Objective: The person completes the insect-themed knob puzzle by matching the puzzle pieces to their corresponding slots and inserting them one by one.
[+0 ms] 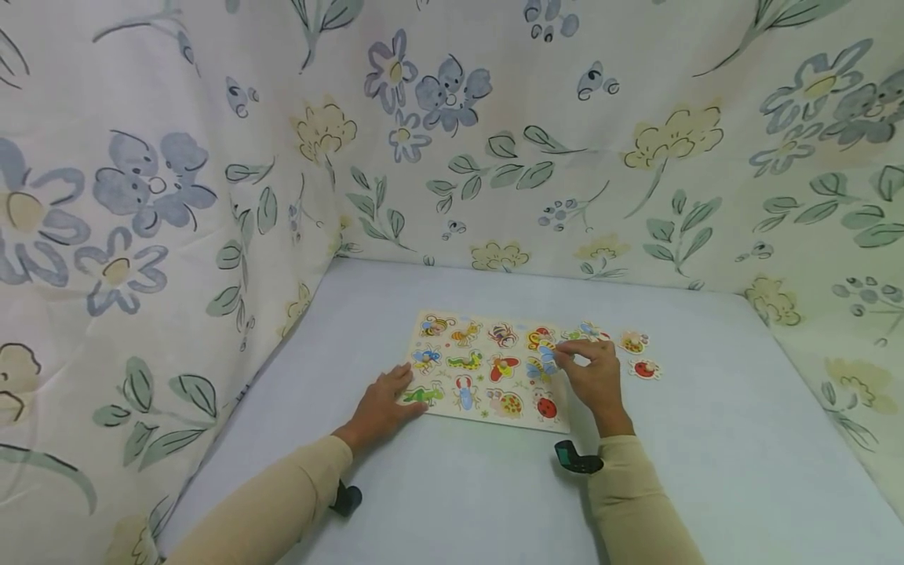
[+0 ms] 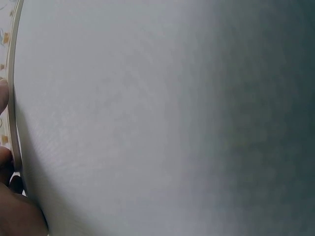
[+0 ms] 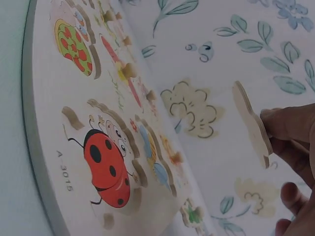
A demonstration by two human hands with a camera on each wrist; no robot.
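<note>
A wooden insect puzzle board [image 1: 487,420] lies on the table, with bug pictures in cut-out recesses. My left hand [image 1: 381,404] rests at its front left corner, the thumb along the front edge and the fingers by the left side. Between thumb and fingertips, my right hand [image 1: 593,377] pinches a thin wooden puzzle piece [image 3: 251,125] with blue wings, raised over the board's right side. In the right wrist view the piece shows its plain back and edge. Close below it are a blue-and-yellow winged insect recess [image 3: 152,155] and a ladybug recess [image 3: 108,169].
Loose puzzle pieces lie right of the board, among them a ladybug piece [image 1: 646,369] and a spotted snail-like piece [image 1: 634,341]. Others are partly behind my right hand. A floral cloth [image 1: 494,196] walls off the back and sides of the white table [image 1: 452,486].
</note>
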